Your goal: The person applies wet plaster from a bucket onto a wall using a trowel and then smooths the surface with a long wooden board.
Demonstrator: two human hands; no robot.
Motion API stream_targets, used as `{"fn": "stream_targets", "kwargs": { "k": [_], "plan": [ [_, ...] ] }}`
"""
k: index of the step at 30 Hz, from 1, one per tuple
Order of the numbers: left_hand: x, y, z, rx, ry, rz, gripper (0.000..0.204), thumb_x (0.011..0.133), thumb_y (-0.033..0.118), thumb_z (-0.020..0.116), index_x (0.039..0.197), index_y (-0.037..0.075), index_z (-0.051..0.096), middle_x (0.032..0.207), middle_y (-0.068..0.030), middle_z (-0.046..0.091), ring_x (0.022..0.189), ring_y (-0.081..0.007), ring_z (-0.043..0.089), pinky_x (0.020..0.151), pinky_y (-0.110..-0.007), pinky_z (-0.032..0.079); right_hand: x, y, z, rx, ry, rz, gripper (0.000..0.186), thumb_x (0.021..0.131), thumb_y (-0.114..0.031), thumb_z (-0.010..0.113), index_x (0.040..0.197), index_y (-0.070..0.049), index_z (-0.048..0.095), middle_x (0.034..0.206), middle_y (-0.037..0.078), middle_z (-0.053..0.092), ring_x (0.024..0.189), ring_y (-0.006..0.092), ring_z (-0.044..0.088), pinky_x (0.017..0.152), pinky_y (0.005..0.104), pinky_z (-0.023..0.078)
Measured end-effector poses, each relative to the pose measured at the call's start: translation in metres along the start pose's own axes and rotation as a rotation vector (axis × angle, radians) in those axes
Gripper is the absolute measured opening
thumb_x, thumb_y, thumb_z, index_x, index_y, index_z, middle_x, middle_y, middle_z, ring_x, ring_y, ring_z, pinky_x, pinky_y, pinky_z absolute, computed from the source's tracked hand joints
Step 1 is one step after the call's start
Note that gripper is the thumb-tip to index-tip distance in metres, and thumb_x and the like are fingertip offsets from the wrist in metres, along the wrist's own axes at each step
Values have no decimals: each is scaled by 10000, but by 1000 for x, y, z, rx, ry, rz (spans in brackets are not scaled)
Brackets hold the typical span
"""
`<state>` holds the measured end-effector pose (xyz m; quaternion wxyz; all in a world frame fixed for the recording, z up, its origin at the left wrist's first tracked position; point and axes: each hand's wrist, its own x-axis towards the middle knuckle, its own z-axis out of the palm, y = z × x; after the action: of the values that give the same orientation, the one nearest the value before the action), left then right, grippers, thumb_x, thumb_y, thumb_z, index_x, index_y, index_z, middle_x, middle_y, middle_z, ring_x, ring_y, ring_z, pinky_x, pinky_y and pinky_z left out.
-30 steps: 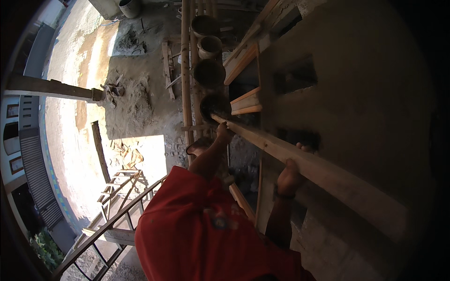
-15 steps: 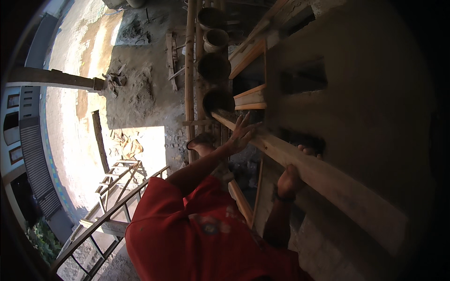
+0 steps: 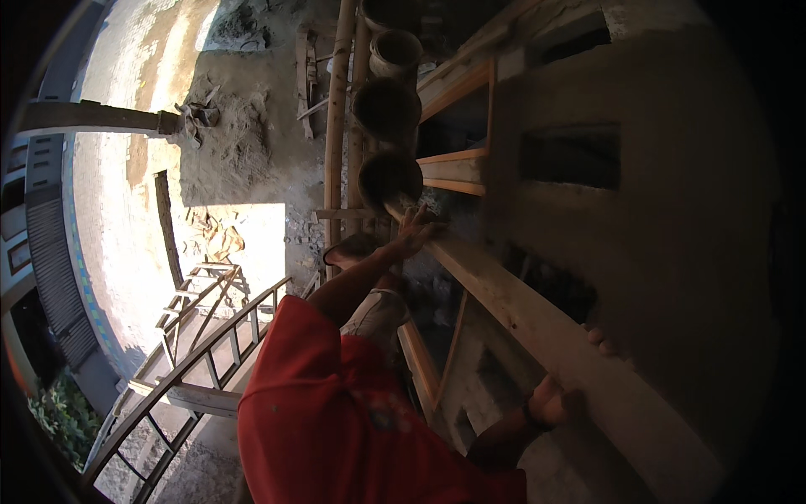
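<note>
While the wooden board (image 3: pixel 529 315), slanted from lower right toward a dark bucket (image 3: pixel 389 178), is clasped across its width by the right hand (image 3: pixel 551 401), its far part is touched by the left hand (image 3: pixel 413 233), fingers apparently parted; whether it is gripped there cannot be told

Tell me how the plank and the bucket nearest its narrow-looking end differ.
The plank is long and straight-sided; the bucket is round. The plank is pale wood, while the bucket looks dark. The plank is gripped by the right hand; the bucket is unheld. Both are in shade.
</note>
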<state>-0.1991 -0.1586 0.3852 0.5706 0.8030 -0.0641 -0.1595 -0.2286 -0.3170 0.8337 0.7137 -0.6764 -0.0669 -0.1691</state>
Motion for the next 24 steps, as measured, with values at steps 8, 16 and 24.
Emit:
{"fn": "stream_targets", "kwargs": {
  "k": [8,16,24],
  "plan": [
    [30,-150,45,497,58,-1,539,856,317,534,1352,149,407,1384,-126,427,1358,-379,229,996,-630,215,-3,-15,-28,-253,170,-38,798,736,-319,671,1379,-85,259,1255,136,359,1191,324,302,1065,495,184],
    [63,-221,52,38,110,-435,506,904,358,492,1345,127,404,1353,-124,456,1302,-293,325,961,-622,275,9,-35,-43,-120,309,-62,757,758,-294,643,1370,-69,259,1242,156,348,1183,312,310,1057,485,206],
    [44,-197,70,-498,371,-755,476,936,361,456,1350,134,397,1300,-116,508,1214,-257,442,946,-551,354,9,-58,-60,-60,223,-45,755,766,-297,637,1372,-61,253,1234,157,352,1179,307,316,1053,480,218]
  ]
}}
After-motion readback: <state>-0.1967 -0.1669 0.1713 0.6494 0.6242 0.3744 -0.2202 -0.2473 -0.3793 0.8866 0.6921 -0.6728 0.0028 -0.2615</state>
